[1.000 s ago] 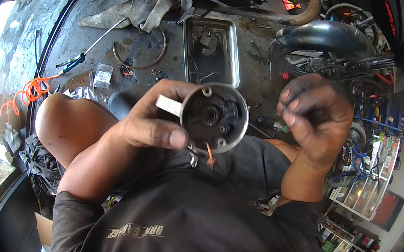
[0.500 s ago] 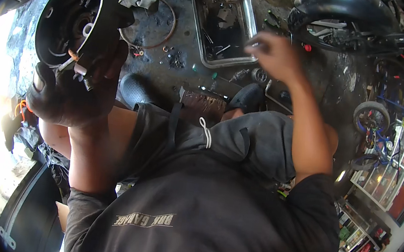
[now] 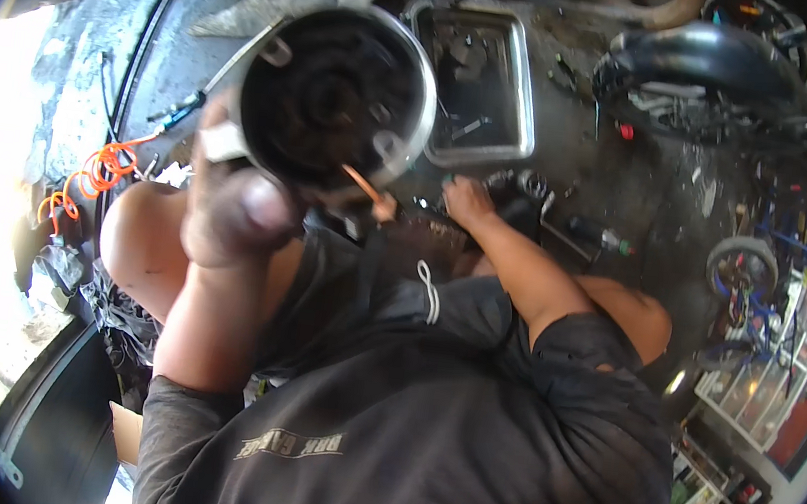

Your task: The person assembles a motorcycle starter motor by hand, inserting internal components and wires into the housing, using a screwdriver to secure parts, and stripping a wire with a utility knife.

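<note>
My left hand (image 3: pixel 242 212) holds up a round, deep dark metal housing (image 3: pixel 336 103) with a pale rim, tilted so its hollow inside faces me. Its inner parts are blurred. A brownish-orange strip (image 3: pixel 363 184) sticks out at the housing's lower edge. My right hand (image 3: pixel 470 202) is down near the floor between my legs, right of the housing. Its fingers are curled; what they hold, if anything, is too small to make out. Close by that hand lie small metal parts (image 3: pixel 531 183).
A metal tray (image 3: pixel 531 117) with dark liquid and small pieces stands ahead. A black motorcycle wheel (image 3: pixel 699 62) lies at the far right. An orange coiled hose (image 3: pixel 96 169) with a blue-black air gun (image 3: pixel 179 111) is at left. A small bike (image 3: pixel 741 293) and shelves (image 3: pixel 760 386) stand at right.
My left hand has brought the housing rightward and turned it to face me more. My right hand has come down from beside the tray toward the floor near my feet.
</note>
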The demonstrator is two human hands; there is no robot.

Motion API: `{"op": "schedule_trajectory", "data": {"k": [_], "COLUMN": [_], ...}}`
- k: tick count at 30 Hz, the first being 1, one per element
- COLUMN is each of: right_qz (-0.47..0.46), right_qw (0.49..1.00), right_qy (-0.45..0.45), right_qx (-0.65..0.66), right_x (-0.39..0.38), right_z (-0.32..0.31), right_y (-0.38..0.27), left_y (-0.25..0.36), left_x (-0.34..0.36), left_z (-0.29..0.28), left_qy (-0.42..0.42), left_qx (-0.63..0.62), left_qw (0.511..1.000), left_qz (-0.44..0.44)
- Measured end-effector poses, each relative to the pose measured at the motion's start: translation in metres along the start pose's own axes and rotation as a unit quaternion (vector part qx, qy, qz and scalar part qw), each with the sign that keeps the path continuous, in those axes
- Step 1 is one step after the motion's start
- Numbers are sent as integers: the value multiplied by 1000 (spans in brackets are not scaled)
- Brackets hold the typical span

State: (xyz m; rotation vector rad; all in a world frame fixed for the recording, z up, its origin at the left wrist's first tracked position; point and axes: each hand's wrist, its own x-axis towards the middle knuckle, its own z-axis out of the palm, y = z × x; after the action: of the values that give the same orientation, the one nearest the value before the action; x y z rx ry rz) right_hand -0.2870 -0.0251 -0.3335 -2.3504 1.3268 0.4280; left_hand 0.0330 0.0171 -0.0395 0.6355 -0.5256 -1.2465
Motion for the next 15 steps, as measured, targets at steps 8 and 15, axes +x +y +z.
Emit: {"op": "schedule_trajectory", "data": {"k": [8,15], "right_qz": [-79,-199], "right_qw": [989,968], "right_qy": [-40,-1], "right_qx": [-121,-153], "right_x": [2,7], "right_z": [8,-10], "right_y": [7,5], "left_y": [11,8], "left_x": [23,21], "left_z": [23,22], "left_qy": [-165,-203], "left_qx": [7,-71], "left_qw": [979,963], "left_qz": [-117,-162]}}
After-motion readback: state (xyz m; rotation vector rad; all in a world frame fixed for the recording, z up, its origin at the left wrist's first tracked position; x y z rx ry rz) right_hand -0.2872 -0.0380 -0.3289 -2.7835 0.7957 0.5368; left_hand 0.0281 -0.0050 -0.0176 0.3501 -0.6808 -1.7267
